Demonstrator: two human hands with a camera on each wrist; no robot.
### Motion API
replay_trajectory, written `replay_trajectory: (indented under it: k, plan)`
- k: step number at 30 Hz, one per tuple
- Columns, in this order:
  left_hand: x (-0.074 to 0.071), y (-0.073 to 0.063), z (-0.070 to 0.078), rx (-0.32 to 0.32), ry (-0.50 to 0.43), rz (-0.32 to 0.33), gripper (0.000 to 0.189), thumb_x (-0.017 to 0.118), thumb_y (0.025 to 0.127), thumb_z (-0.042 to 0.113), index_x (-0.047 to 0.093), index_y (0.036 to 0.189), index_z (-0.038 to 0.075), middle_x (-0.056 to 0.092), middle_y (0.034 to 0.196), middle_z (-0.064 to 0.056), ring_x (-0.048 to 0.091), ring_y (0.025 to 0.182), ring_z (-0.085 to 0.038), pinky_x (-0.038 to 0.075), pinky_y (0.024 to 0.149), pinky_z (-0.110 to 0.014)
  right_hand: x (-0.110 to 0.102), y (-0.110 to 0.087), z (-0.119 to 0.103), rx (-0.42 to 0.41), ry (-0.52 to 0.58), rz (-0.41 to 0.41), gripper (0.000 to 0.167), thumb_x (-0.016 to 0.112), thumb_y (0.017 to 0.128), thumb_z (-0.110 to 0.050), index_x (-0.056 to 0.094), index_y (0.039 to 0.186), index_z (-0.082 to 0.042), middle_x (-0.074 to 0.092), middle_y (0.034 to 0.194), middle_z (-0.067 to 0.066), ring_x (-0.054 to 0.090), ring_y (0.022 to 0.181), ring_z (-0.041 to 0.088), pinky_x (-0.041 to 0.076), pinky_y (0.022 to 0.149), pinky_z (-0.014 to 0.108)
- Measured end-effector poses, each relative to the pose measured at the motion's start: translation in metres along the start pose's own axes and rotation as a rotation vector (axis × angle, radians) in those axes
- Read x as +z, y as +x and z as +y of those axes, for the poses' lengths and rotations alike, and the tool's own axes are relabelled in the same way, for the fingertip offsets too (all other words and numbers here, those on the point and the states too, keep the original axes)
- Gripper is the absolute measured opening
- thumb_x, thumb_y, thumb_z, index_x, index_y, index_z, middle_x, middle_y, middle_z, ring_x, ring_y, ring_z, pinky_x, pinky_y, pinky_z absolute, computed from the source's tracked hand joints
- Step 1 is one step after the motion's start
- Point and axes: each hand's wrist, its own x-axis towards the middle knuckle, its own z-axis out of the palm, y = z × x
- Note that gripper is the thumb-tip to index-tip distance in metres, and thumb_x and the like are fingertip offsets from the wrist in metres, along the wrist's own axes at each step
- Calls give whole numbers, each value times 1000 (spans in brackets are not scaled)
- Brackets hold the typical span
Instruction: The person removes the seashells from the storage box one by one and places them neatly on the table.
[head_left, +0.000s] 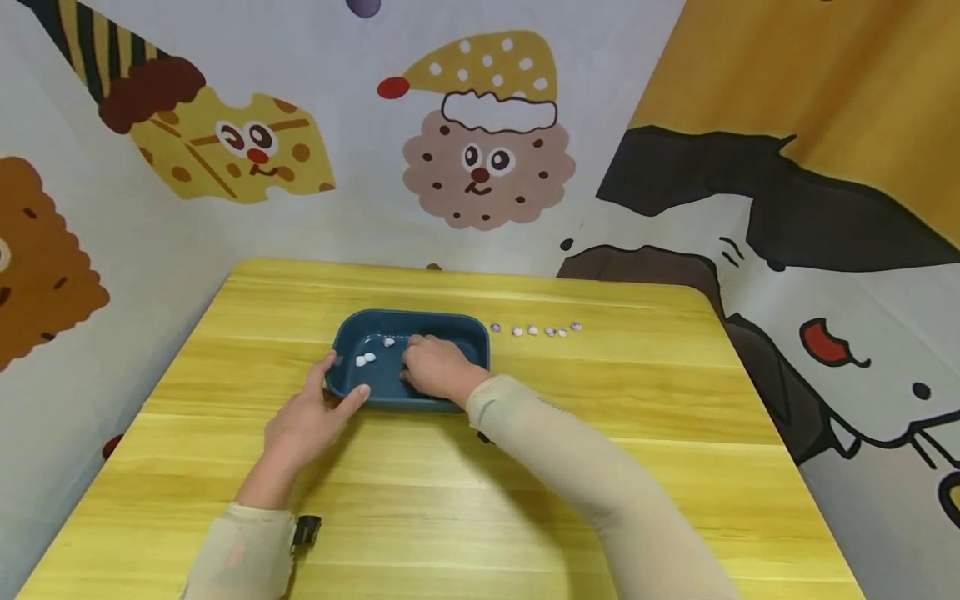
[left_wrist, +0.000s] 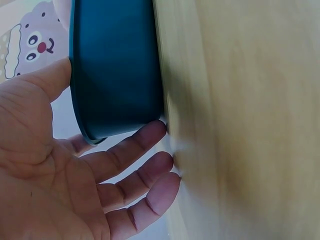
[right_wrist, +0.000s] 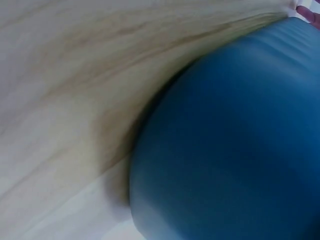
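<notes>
A dark blue rectangular tray point(head_left: 382, 379) sits on the table. My left hand point(head_left: 303, 425) is at its left near corner, thumb against the rim and the other fingers spread loosely along the outer wall. From the left wrist, the palm of that left hand point(left_wrist: 45, 165) shows uncurled beside the tray's wall point(left_wrist: 117, 65). My right hand point(head_left: 438, 367) reaches down inside the tray's right half, fingers bent toward its floor. I cannot tell whether its fingertips pinch anything. Small whitish pebble-like pieces point(head_left: 365, 359) lie in the tray's left half, another piece point(head_left: 388, 342) farther back.
Several small white-and-purple pieces point(head_left: 532, 330) form a loose row on the wooden table point(head_left: 645, 400), right of the tray. A cartoon-printed cloth point(head_left: 360, 225) hangs behind the table's far edge. The right wrist view is mostly filled by the tray's blue outer wall point(right_wrist: 235, 140).
</notes>
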Motion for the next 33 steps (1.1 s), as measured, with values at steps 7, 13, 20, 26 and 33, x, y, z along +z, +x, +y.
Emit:
replay_trajectory:
  k: [7, 13, 20, 26, 33]
  plan:
    - [1, 2, -1, -1, 2, -1, 107, 44, 98, 84, 4, 174, 22, 61, 149, -30, 71, 103, -44, 42, 60, -37, 5, 10, 2, 57, 88, 32, 34, 65, 108, -36, 72, 137, -19, 71, 134, 1, 68, 121, 16, 58, 101, 34]
    - [0, 2, -1, -3, 13, -1, 108, 43, 97, 86, 5, 174, 22, 59, 149, -33, 70, 107, -48, 44, 62, -39, 7, 16, 0, 130, 149, 21, 46, 65, 108, -40, 63, 150, -22, 61, 149, 4, 60, 133, 23, 53, 111, 38]
    - [-1, 2, -2, -10, 8, -4, 107, 43, 97, 86, 4, 174, 23, 59, 148, -35, 70, 101, -45, 43, 61, -38, 9, 21, -4, 97, 148, 5, 42, 65, 108, -36, 65, 149, -25, 65, 148, 1, 62, 131, 24, 53, 110, 38]
    - [-1, 1, -2, -10, 10, -5, 106, 44, 98, 84, 4, 174, 22, 59, 149, -34, 69, 105, -47, 43, 61, -38, 8, 19, -4, 36, 205, 8, 38, 68, 107, -31, 69, 144, -23, 69, 146, -2, 63, 135, 20, 50, 115, 36]
    - [-1, 1, 0, -14, 15, -9, 107, 42, 97, 85, 3, 174, 22, 57, 151, -33, 68, 112, -51, 45, 63, -40, 4, 13, -6, -21, 238, -13, 35, 68, 107, -29, 72, 141, -22, 71, 142, -3, 64, 135, 17, 50, 114, 32]
